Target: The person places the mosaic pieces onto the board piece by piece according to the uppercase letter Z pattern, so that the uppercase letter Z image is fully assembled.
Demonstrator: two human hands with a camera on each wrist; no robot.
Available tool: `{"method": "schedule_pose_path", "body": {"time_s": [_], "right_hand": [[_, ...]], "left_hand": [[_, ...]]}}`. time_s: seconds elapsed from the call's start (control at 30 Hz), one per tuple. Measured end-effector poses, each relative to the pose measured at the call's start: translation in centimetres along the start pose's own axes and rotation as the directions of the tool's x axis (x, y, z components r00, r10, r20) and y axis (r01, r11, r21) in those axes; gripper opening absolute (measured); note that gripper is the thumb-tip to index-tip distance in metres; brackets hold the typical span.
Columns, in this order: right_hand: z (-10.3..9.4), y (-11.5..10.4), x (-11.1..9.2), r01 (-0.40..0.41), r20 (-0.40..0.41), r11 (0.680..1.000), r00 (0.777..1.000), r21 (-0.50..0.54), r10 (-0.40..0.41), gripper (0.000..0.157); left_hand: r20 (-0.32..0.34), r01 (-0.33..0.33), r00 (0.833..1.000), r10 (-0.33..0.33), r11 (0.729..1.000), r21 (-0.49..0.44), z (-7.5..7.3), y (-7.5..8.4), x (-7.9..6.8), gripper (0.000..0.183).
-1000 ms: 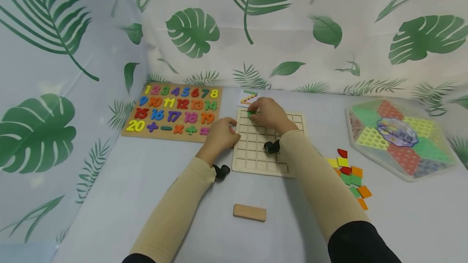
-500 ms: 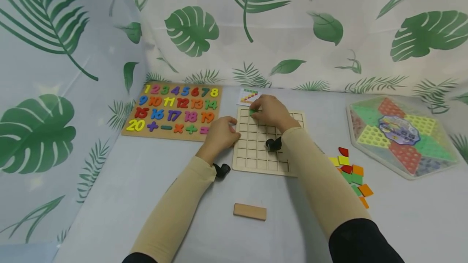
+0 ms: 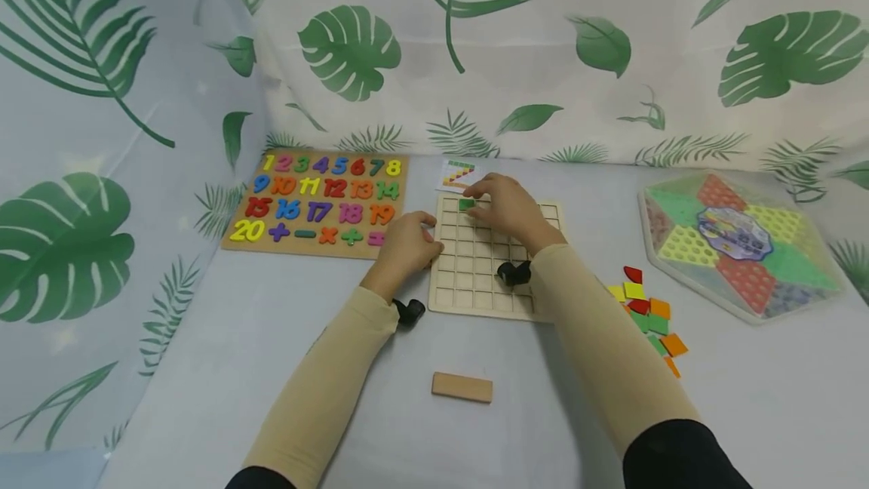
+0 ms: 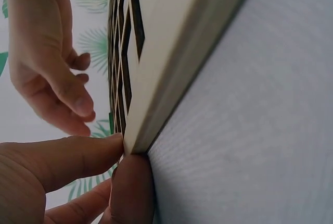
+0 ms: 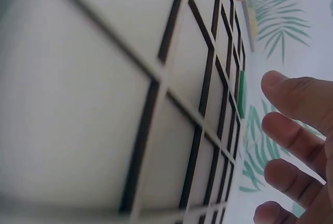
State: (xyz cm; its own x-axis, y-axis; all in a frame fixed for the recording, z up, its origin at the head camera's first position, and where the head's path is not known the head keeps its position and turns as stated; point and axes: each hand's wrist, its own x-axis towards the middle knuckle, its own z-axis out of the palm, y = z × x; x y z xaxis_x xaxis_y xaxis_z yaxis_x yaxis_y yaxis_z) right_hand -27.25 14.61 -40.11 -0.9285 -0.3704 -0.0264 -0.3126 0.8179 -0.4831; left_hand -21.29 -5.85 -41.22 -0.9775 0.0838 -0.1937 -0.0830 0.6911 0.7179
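Note:
A light wooden grid board (image 3: 465, 266) lies flat in front of me. One green square tile (image 3: 466, 204) sits in a cell of its top row, and shows edge-on in the right wrist view. My left hand (image 3: 406, 249) pinches the board's left edge between thumb (image 4: 91, 153) and finger, which the left wrist view shows close up. Above the top of the board hovers my right hand (image 3: 509, 210), its fingers parted and holding nothing, just right of the green tile. A small pattern card (image 3: 458, 175) with coloured squares lies behind the board.
To the left is a number board (image 3: 315, 202) with coloured digits. Several loose coloured tiles (image 3: 657, 324) lie right of my right forearm, near a hexagonal box (image 3: 740, 244). A wooden block (image 3: 462, 388) rests closer to me.
My right hand has let go of the green tile and drawn slightly to the right, leaving the tile in full sight. The left hand keeps its place on the board's edge.

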Motion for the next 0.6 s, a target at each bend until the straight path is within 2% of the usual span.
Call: {"method": "schedule_pose_path", "body": {"time_s": [0.27, 0.53, 0.6], "right_hand": [[-1.3, 0.4, -4.1, 0.012, -0.02, 1.0, 1.0, -0.028, -0.013, 0.038], [-2.9, 1.7, -10.4, -0.012, -0.08, 0.999, 0.997, -0.046, 0.008, 0.038], [-3.1, 2.1, -12.0, 0.004, -0.095, 0.998, 0.995, -0.055, -0.009, 0.037]], "left_hand": [[-0.013, 0.005, 1.0, -0.005, 1.0, -0.01, -0.2, 0.0, -0.2, 0.046], [-0.004, -0.004, 1.0, 0.004, 1.0, -0.015, 0.1, 0.0, -0.1, 0.048], [-0.005, -0.007, 1.0, 0.007, 1.0, -0.01, 0.2, 0.0, -0.1, 0.048]]}}
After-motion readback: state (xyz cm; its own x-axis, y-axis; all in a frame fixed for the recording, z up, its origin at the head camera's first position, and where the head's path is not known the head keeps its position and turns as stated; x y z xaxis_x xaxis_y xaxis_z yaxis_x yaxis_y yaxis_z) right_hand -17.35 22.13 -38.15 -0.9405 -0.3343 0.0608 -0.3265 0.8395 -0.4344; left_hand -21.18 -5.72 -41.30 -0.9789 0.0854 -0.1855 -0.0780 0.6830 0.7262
